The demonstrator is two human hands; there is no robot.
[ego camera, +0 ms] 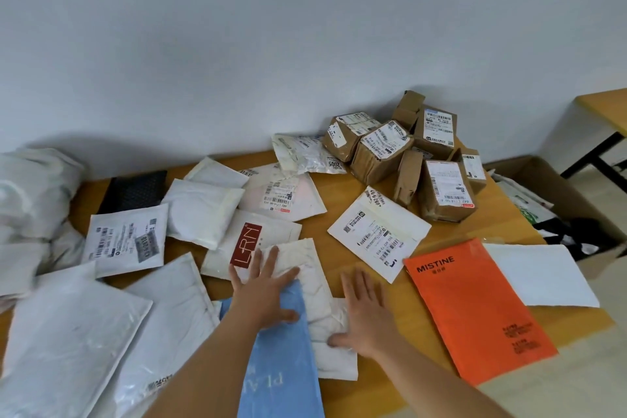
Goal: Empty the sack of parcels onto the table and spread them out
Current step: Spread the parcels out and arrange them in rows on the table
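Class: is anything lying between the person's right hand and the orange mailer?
No. Only bare table separates the right hand from the orange mailer; nothing visible blocks a reach across.

Plain pale wall (305,27); second wooden table (607,108) at right.

Orange mailer (475,309): "MISTINE" in black. Red label (246,244) (on a white mailer): "LRN". Crumpled white bag (305,154): sticker "2005".

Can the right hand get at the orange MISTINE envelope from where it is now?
Probably yes. The right hand lies flat beside the orange MISTINE envelope, with only bare table between them.
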